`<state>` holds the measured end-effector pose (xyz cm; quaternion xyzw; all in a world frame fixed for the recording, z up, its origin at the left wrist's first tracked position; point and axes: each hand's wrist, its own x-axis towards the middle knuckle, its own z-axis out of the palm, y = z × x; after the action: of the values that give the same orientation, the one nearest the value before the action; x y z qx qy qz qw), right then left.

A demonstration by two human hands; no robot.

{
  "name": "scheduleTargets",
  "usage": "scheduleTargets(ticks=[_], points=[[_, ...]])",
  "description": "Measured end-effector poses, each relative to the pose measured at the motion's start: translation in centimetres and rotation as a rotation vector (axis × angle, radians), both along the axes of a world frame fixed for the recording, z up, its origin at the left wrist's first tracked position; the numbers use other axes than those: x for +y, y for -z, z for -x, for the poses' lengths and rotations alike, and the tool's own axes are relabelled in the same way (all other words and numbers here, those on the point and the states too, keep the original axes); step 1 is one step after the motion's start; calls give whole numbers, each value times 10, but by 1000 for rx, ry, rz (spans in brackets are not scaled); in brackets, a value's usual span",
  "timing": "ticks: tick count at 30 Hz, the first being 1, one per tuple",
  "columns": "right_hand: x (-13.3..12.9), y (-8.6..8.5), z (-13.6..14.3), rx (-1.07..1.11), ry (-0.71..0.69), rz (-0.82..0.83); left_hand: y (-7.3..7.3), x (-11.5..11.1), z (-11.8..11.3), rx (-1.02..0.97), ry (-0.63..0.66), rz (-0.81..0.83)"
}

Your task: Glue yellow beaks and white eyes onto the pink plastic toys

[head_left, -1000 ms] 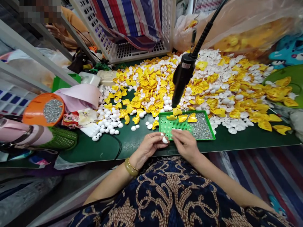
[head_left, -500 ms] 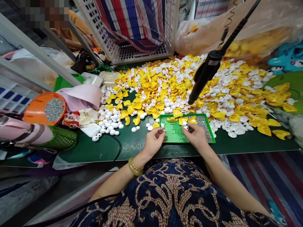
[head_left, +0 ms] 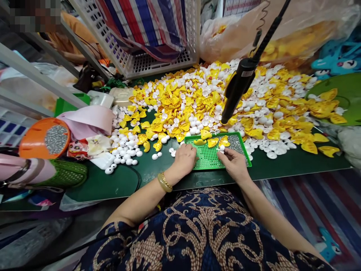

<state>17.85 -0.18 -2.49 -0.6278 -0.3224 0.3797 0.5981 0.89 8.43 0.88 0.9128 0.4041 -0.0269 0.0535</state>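
A green perforated tray lies at the bench's front edge, with small silver screws in its right part and several yellow plastic shells along its far side. My left hand is at the tray's left end, its fingers curled downward; whatever they may hold is hidden. Over the tray's right half, my right hand pinches a small white plastic piece between thumb and forefinger. Beyond the tray, a black electric screwdriver hangs from a coiled cord, tip down.
A wide heap of yellow and white parts covers the bench behind the tray. An orange tub of screws and a pink bottle stand left. A white plastic crate is behind; a green plate is right.
My left hand has moved slightly away from me, its fingers turning down and curling at the tray's left end. My right hand still pinches the white piece. The view has shifted a little.
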Motion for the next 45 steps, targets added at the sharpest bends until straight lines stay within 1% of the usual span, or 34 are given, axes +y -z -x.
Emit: scheduleTargets(ticks=[3,6,8,10,11,12,13,14,17,19,22,24,25,28,31,33,37,39,42,45], points=[[1,-2,-3,16,-42,10,3,0,-2,35,41,-18],[3,-5,0,92,-81,6,0,-2,4,-49,141,-51],[5,-8,6,171,-137,-28,-4,-5,8,-174,255,-60],[5,-11,14,221,-225,-63,-9,-9,9,-362,361,-31],[4,-12,17,234,-262,-79,-11,-11,9,-476,386,6],[3,-12,21,240,-284,-96,-13,-12,8,-596,383,57],[1,-13,23,240,-286,-115,-15,-14,6,-715,349,123],[-1,-13,25,231,-272,-138,-16,-16,4,-837,281,199],[-7,-13,28,144,-176,-216,-16,-23,-3,-1128,-18,462],[-10,-12,29,44,-117,-251,-15,-28,-8,-1229,-204,651],[-12,-7,33,-112,-24,-275,-11,-38,-15,-1312,-449,990],[-12,-5,36,-198,50,-283,-8,-44,-19,-1404,-588,1197],[-12,-4,37,-237,85,-287,-7,-47,-22,-1456,-635,1273],[-10,-2,39,-349,152,-301,-5,-54,-27,-1564,-678,1428],[-9,-4,38,-411,161,-319,-4,-56,-30,-1598,-695,1507],[-9,-6,37,-397,156,-323,-4,-54,-31,-1610,-709,1509],[-9,-15,32,-196,121,-306,-2,-48,-30,-1644,-703,1495],[-10,-21,29,-152,96,-319,-1,-45,-29,-1663,-685,1490],[-10,-29,23,-256,36,-302,2,-44,-29,-1647,-670,1458],[-11,-32,19,-374,-28,-249,5,-46,-30,-1626,-652,1414]])
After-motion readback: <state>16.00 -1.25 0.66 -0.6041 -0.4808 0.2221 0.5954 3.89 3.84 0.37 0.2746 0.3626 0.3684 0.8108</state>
